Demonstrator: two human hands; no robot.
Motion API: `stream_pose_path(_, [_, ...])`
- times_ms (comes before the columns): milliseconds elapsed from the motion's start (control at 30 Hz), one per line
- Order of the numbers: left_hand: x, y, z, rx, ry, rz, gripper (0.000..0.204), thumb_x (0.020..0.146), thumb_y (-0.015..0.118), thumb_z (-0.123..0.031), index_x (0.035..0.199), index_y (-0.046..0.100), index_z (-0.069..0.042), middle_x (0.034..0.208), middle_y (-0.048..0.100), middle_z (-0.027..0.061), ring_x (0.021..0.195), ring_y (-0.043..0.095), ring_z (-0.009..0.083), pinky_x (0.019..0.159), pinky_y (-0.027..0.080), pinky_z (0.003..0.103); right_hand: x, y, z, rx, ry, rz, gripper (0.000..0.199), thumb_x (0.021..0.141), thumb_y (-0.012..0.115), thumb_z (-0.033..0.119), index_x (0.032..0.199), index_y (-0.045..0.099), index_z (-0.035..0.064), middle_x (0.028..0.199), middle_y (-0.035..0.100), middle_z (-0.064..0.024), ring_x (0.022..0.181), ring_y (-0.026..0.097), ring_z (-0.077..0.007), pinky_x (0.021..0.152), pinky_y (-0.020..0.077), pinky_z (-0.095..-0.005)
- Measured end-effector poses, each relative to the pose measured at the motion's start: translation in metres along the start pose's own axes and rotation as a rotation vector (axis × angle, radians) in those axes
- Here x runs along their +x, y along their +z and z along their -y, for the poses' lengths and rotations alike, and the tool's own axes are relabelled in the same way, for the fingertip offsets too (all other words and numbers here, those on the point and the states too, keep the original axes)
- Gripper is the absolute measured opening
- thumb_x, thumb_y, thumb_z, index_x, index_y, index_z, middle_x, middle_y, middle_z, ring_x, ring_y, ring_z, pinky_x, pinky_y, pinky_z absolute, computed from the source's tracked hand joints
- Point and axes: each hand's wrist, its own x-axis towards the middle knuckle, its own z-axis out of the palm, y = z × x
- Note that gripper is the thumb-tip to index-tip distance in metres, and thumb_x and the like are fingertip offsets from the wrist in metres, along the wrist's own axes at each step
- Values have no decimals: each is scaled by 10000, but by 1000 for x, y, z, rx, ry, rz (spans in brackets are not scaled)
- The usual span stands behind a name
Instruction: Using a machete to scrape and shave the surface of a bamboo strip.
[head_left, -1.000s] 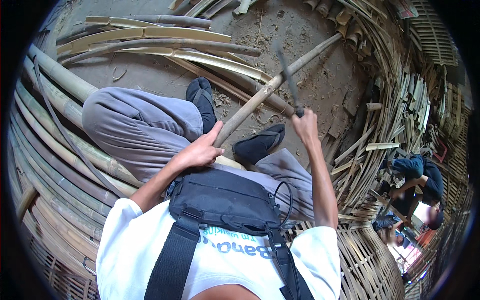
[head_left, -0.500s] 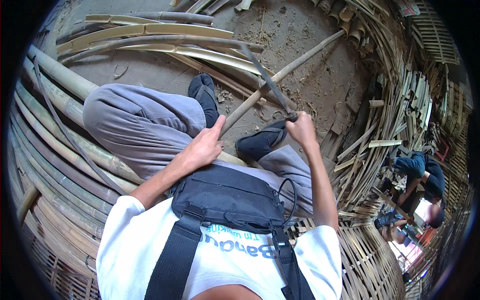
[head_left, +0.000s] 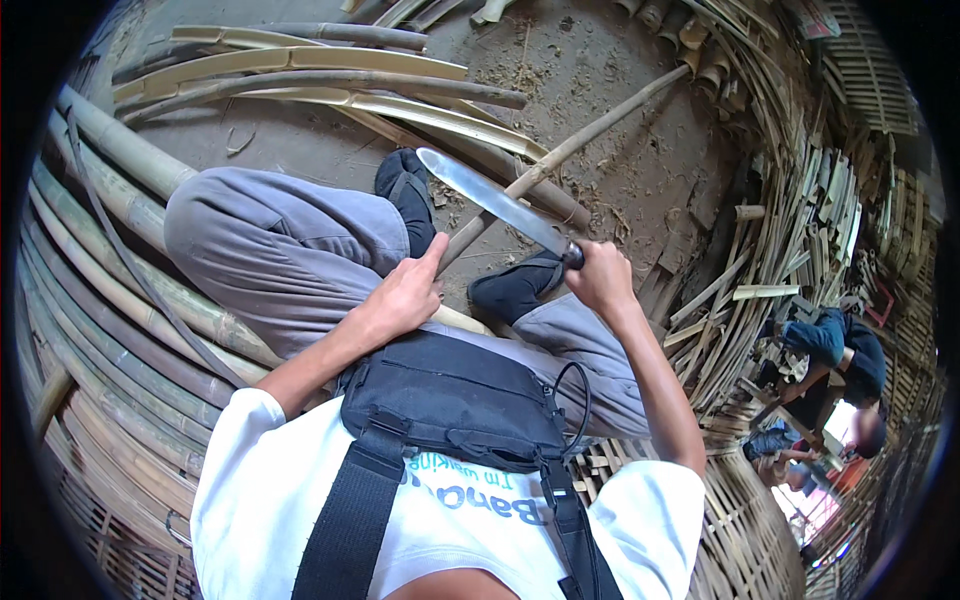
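My left hand is closed round the near end of a long, thin bamboo pole, index finger lying along it. The pole slants away to the upper right, its far end by a stack of bamboo. It crosses over a thicker bamboo piece on the ground. In my right hand is the dark handle of a machete. Its broad, shiny blade points to the upper left and lies across the pole, just beyond my left hand; whether it touches cannot be told.
Split bamboo lengths lie on the dirt floor ahead. Long bamboo poles are stacked at my left. Bamboo strips pile up on the right, where another person bends over. A woven bamboo basket stands near my right elbow.
The machete has swung toward me and to the left, and its blade now shows its flat side. My right hand has come slightly nearer. My left hand and the pole have hardly moved.
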Motion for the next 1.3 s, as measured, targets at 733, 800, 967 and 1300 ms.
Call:
stream_pose_path(733, [-21, -57, -3, -1020, -425, 412, 730, 893, 552, 28, 1494, 188, -172, 516, 295, -40, 329, 286, 56, 283, 247, 200, -3, 44, -9, 498, 88, -79, 293, 656, 606, 150, 893, 706, 11, 792, 652, -283, 805, 662, -415, 792, 531, -488])
stream_pose_path(800, [-13, -58, 1, -1111, -355, 532, 682, 911, 541, 2, 1478, 206, -174, 516, 297, -28, 326, 304, 78, 279, 256, 224, 13, 56, -37, 527, 240, -64, 246, 664, 592, 126, 840, 687, -18, 755, 647, -276, 744, 662, -416, 711, 539, -471])
stream_pose_path(967, [-15, -61, 14, -1222, -403, 520, 602, 910, 531, 10, 1424, 271, -168, 491, 281, -40, 303, 301, 74, 265, 249, 217, -10, 65, 0, 600, 118, -105, 231, 678, 575, 135, 830, 674, -8, 780, 647, -284, 809, 654, -423, 761, 512, -503])
stream_pose_path(1300, [-17, -58, 13, -1143, -426, 516, 651, 921, 515, -5, 1457, 201, -196, 481, 276, -40, 294, 308, 74, 259, 235, 210, -17, 82, -14, 482, 11, -216, 274, 668, 597, 149, 872, 668, -19, 749, 646, -282, 744, 652, -443, 729, 540, -495])
